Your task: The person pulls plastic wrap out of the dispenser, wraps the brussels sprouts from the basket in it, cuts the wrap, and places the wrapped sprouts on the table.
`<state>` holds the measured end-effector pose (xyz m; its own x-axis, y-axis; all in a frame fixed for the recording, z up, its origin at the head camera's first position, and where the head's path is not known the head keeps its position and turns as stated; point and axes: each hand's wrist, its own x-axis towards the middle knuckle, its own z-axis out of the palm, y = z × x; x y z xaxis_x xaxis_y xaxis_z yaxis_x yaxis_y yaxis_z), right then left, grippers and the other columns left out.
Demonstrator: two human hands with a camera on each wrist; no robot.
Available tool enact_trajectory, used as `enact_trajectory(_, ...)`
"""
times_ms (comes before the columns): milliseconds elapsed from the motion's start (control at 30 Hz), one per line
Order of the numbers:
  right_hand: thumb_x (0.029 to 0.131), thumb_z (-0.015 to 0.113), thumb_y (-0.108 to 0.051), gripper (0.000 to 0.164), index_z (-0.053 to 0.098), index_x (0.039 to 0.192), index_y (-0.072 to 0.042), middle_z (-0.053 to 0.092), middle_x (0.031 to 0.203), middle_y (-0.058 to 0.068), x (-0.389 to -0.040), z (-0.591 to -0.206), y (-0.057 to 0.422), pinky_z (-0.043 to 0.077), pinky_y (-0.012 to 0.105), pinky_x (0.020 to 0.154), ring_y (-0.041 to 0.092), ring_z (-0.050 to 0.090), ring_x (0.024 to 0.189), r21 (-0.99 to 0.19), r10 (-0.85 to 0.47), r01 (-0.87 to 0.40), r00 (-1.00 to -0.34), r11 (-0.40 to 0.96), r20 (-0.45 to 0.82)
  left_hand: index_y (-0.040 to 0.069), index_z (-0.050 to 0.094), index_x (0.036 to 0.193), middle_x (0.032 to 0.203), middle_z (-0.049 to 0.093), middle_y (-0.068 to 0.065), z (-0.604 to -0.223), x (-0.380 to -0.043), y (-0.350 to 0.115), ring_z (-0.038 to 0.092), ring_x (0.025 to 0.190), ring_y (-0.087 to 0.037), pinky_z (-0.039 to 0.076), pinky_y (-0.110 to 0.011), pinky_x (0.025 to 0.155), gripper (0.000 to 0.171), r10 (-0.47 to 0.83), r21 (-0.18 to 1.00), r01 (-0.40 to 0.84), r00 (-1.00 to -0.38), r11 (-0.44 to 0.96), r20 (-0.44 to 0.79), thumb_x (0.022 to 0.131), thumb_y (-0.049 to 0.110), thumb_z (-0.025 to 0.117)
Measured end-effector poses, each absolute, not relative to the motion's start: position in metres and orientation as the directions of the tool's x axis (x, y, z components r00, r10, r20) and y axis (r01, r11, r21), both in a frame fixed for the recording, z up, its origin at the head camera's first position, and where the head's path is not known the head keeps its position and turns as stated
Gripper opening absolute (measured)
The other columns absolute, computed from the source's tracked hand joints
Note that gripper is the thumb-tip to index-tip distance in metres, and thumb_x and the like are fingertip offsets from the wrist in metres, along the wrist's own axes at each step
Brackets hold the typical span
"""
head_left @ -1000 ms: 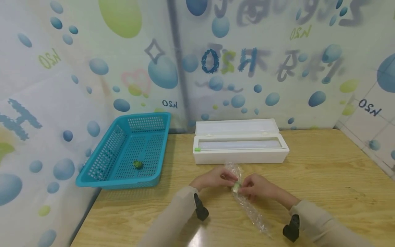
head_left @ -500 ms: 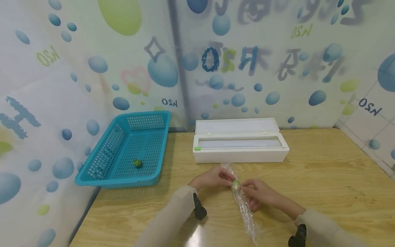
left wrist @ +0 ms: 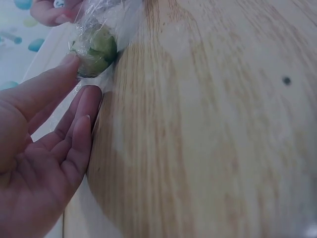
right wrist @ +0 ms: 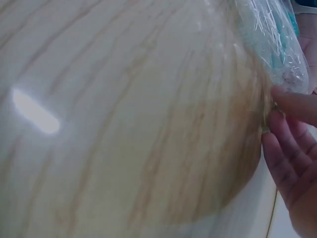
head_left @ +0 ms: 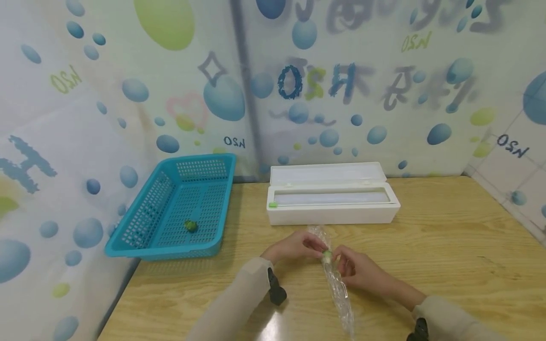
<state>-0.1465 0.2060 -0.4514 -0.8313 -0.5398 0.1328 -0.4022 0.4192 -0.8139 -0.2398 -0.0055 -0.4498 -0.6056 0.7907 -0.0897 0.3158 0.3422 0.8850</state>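
Observation:
A small round green vegetable (head_left: 327, 256), wrapped in clear plastic wrap (head_left: 340, 293), lies on the wooden table. The wrap is bunched into a long strip, with tails on both sides of the vegetable. My left hand (head_left: 297, 245) pinches the wrapped vegetable from the left; its thumb lies against the bundle (left wrist: 96, 52) in the left wrist view. On the other side, my right hand (head_left: 362, 271) has curled fingers, and its thumb and forefinger pinch the film's edge in the right wrist view, beside the crinkled wrap (right wrist: 270, 37). The pinch point is partly hidden.
A white wrap dispenser (head_left: 332, 216) stands behind the hands with its lid up and a roll inside. To the left is a blue perforated basket (head_left: 218, 237) holding another small green vegetable (head_left: 190, 226). A printed curtain (head_left: 273, 132) hangs behind the table.
The near tail of wrap has swung left and become narrower. My right hand has shifted slightly right along the vegetable's side. My left hand stays nearly in place.

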Motion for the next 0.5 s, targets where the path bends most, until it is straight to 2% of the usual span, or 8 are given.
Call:
enact_trajectory(100,0.070,0.067,0.010,0.046,0.051,0.107,-0.013,0.053,0.075,-0.002,-0.1474,-0.4534,0.2032,0.047,0.024,0.052,0.005,0.050,0.060,-0.808,-0.532,-0.409,-0.835,0.423,0.144,0.003,0.067,0.102,0.093,0.067,-0.004,-0.4483,-0.2376,-0.0047,0.059,0.082,-0.006,0.046,-0.019,0.074,0.019,0.786,0.881,0.319,-0.612,0.349,-0.090,0.084,0.007,0.066)
enact_trajectory(267,0.075,0.067,0.007,0.039,0.060,0.110,-0.009,0.054,0.075,-0.005,-0.1490,-0.4575,0.2023,0.046,0.024,0.052,0.004,0.050,0.061,-0.817,-0.536,-0.435,-0.823,0.379,0.190,0.000,0.067,0.102,0.093,0.067,-0.008,-0.4547,-0.2384,-0.0029,0.058,0.079,-0.005,0.046,-0.018,0.072,0.019,0.782,0.885,0.313,-0.617,0.346,-0.087,0.084,0.004,0.065)
enact_trajectory(367,0.079,0.066,0.001,0.032,0.063,0.110,-0.006,0.060,0.084,-0.003,-0.1496,-0.4577,0.2019,0.048,0.024,0.059,0.005,0.053,0.070,-0.847,-0.540,-0.399,-0.826,0.353,0.164,-0.002,0.066,0.102,0.093,0.067,-0.011,-0.4568,-0.2387,-0.0032,0.059,0.079,-0.006,0.047,-0.018,0.071,0.019,0.782,0.893,0.301,-0.618,0.333,-0.083,0.083,0.001,0.065)
enact_trajectory(500,0.082,0.065,-0.003,0.028,0.064,0.109,-0.003,0.064,0.101,0.005,-0.1497,-0.4553,0.2017,0.050,0.026,0.071,0.011,0.057,0.083,-0.876,-0.540,-0.351,-0.832,0.331,0.130,0.001,0.067,0.102,0.092,0.067,-0.007,-0.4564,-0.2379,-0.0035,0.058,0.078,-0.003,0.046,-0.018,0.071,0.018,0.773,0.894,0.291,-0.628,0.342,-0.092,0.084,0.004,0.065)
